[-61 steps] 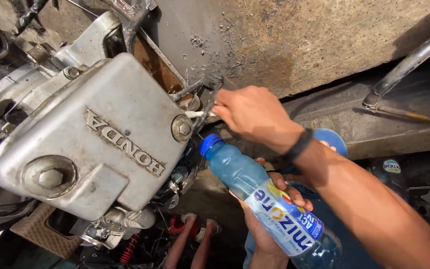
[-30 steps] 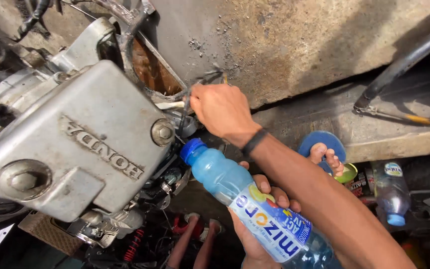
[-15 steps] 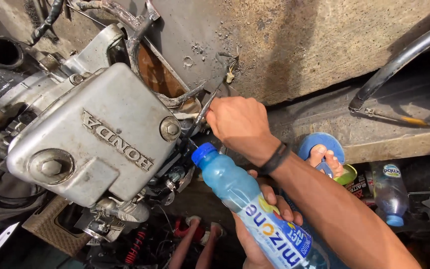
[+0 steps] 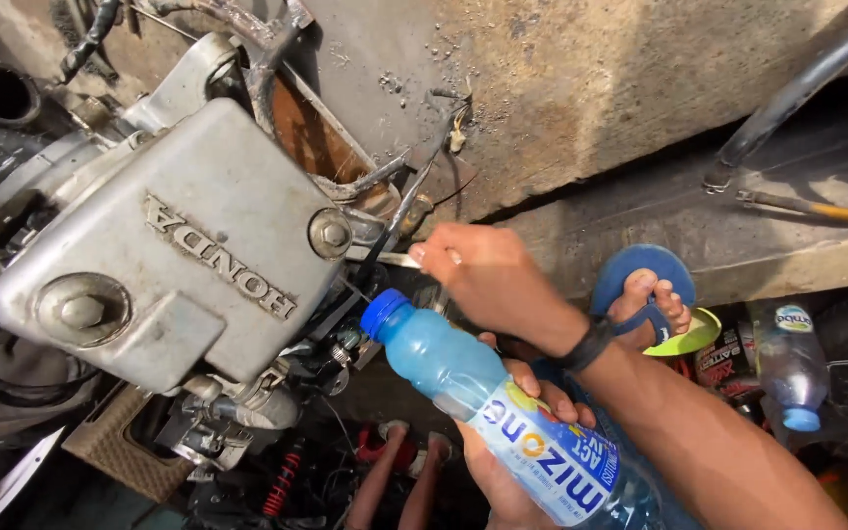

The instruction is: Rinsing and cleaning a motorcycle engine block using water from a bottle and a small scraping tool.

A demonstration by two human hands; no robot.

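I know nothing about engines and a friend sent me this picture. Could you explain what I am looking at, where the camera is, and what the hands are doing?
The camera sits on the person's head and looks down at their own two hands. The big grey metal block on the left is an engine cover, worn and dusty, with a round bolt on its side and cables and small parts beneath it. Behind it is a rough concrete wall.

The right hand, with a dark band at its wrist, reaches to the engine's edge and grips a thin metal tool pointed at the engine. The left hand holds a blue plastic drink bottle with a blue cap, tilted towards the engine.

Lower right you see the person's foot in a blue sandal and a second, smaller bottle lying among clutter.
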